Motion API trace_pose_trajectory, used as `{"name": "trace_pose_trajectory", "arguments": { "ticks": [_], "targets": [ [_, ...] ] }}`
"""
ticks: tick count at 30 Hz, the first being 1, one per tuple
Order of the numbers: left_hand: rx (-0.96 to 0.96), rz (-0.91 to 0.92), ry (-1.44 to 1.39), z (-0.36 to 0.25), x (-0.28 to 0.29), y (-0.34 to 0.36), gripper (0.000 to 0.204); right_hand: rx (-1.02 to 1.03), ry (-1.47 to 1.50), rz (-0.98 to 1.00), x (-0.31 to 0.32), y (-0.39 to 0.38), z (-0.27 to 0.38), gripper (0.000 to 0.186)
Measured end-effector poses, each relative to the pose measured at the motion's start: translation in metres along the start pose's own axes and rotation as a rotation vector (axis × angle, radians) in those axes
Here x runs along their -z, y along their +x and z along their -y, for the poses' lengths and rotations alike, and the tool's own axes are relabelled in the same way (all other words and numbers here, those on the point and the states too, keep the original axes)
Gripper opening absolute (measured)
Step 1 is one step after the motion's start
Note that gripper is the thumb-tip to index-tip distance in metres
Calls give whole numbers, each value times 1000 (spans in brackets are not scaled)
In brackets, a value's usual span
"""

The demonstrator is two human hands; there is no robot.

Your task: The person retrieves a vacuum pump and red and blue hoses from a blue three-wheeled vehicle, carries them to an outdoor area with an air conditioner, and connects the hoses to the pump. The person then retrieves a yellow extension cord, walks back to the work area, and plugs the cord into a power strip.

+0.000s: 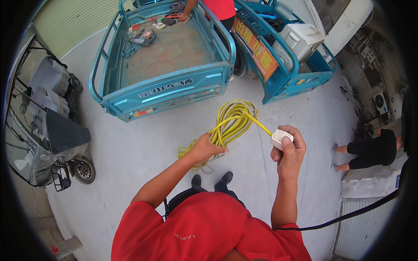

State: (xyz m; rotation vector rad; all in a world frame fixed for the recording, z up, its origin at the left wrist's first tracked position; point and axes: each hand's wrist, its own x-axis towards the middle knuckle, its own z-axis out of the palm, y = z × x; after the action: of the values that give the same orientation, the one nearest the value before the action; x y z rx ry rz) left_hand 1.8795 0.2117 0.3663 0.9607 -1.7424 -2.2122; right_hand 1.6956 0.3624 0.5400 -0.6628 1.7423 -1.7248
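Note:
A coiled yellow-and-grey cable (230, 123) hangs in front of me in several loops. My left hand (205, 148) is closed round the near side of the coil, thumb pointing right. Some loops dangle below and left of that hand. From the top of the coil one yellow length runs right to a white plug-like block (281, 139). My right hand (291, 150) grips this block between thumb and fingers, its face turned up toward me. What sockets or pins it has cannot be made out.
Ahead stands a teal cargo tricycle bed (170, 91) with tools and bags in it. A person in red reaches into it. Another teal bed (296, 85) at right carries a white box (300, 39). A covered three-wheeler (61, 122) is at left; a person in black (370, 150) stands at right.

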Motion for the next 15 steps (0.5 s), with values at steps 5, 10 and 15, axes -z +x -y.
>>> {"name": "trace_pose_trajectory", "arguments": {
  "ticks": [5, 10, 15],
  "targets": [
    [-6, -105, -243, -2, 1, 4, 43, 111, -194, -118, 6, 0, 22, 48],
    [18, -107, -252, -5, 5, 6, 42, 261, 89, -366, 20, 6, 30, 64],
    [112, 76, 25, -11, 10, 4, 30, 243, 283, -335, 24, 31, 30, 51]
  ]
}}
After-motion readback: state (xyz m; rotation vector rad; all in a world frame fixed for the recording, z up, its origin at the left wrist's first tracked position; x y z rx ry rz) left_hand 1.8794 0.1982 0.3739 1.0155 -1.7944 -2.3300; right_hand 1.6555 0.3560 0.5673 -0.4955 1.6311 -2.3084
